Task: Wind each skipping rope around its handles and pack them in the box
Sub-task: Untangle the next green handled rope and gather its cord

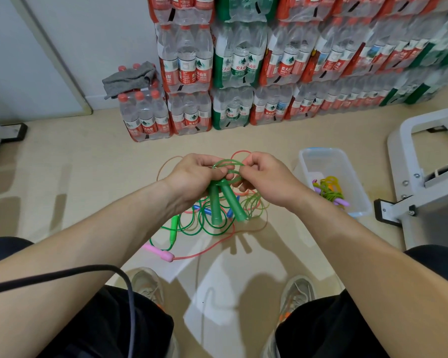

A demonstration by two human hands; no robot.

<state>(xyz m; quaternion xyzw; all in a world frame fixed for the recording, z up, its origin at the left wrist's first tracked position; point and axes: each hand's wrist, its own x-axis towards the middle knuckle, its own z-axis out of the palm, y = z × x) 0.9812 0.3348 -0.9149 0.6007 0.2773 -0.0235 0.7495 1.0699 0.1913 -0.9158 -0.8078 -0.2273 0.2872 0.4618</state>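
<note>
We hold both hands up over the floor, above the rope pile. The left hand has its grip closed round the tops of two green handles, which hang down side by side, slightly splayed. The right hand has its grip pinching a loop of the green rope, just beside the left thumb. The loose ropes, green, pink and red, lie tangled on the floor below. A pink handle lies at the pile's near side. The clear box sits toward the floor's right edge and holds a wound bundle, yellow-green with purple handles. The bottled water packs line the far edge.
</note>
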